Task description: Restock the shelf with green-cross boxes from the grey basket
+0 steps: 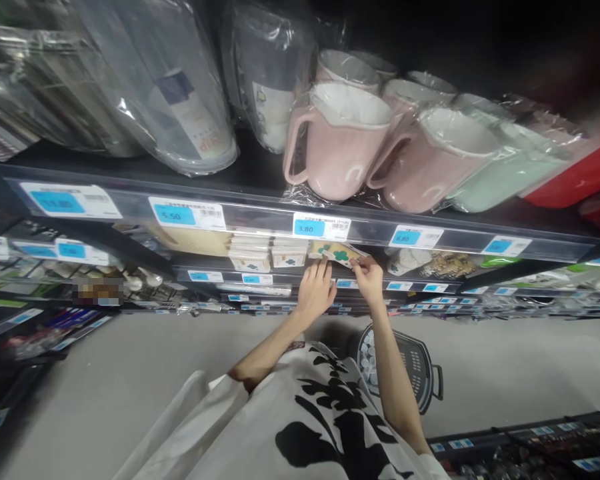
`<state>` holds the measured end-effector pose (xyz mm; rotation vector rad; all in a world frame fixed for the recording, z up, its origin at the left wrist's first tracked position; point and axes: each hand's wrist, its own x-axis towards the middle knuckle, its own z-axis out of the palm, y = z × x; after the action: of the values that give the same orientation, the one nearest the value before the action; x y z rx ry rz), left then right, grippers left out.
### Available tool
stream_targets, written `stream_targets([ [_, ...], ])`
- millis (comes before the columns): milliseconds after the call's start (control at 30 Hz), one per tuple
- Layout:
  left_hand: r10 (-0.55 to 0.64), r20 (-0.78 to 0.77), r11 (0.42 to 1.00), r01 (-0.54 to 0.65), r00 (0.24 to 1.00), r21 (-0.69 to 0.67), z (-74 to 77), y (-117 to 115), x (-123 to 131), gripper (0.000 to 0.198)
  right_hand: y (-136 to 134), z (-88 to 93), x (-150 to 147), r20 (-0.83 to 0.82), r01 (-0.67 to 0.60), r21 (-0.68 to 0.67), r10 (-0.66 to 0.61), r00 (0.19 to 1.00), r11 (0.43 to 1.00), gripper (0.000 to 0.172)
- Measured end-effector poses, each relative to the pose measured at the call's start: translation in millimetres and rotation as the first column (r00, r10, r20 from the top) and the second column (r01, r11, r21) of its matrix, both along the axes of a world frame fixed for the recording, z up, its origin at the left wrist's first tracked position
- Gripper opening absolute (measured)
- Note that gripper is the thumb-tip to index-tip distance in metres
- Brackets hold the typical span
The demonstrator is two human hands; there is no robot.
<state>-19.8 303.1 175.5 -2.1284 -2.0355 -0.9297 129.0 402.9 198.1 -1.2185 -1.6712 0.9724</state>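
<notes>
Pinch grip, right hand (369, 277), on cream green-clover packet (341, 254)

We recognise a shop aisle by its price labels (322, 227), shelved pink mugs (347, 150) and floor-standing shopping basket (419, 365).

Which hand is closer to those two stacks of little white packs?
Left. The left hand is just right of the white packs; the right hand is farther right, pinching a clover-patterned packet.
</notes>
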Motion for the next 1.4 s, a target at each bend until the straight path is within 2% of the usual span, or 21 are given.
stream_targets([
  [133,-0.017,-0.018,1.0,0.017,1.0,-0.004,-1.0,3.9,-2.8,0.048,5.5,-0.6,0.1,0.039,-0.002,0.025,0.001,0.999,1.0,0.044],
  [333,-0.002,-0.053,1.0,0.001,0.999,-0.026,-0.3,10.9,-7.8,0.049,19.3,7.4,-11.6,0.093,-0.062,0.137,0.049,0.994,0.989,0.038],
  [733,-0.013,-0.064,0.999,0.01,0.998,-0.044,8.4,5.2,-11.2,0.042,27.6,5.0,-42.5,0.179,-0.015,0.108,-0.004,0.984,0.994,0.028],
  [933,-0.015,-0.078,0.999,0.012,0.997,-0.032,12.5,3.3,-12.6,0.041,27.6,-1.9,-44.7,0.099,-0.05,0.082,0.042,0.994,0.995,0.04],
  [1167,-0.013,-0.071,1.0,0.011,0.997,-0.021,13.9,0.0,-11.1,0.045,28.7,-4.9,-41.8,0.089,-0.077,0.108,0.068,0.994,0.991,0.038],
  [1300,-0.007,-0.057,1.0,0.006,0.998,-0.017,13.3,-0.1,-12.0,0.046,31.7,-8.3,-42.4,0.089,-0.055,0.1,0.046,0.995,0.993,0.04],
  [1400,-0.014,-0.05,1.0,0.012,0.999,-0.021,11.8,2.9,-12.9,0.044,34.9,-10.3,-44.3,0.105,-0.036,0.088,0.026,0.994,0.996,0.036],
])
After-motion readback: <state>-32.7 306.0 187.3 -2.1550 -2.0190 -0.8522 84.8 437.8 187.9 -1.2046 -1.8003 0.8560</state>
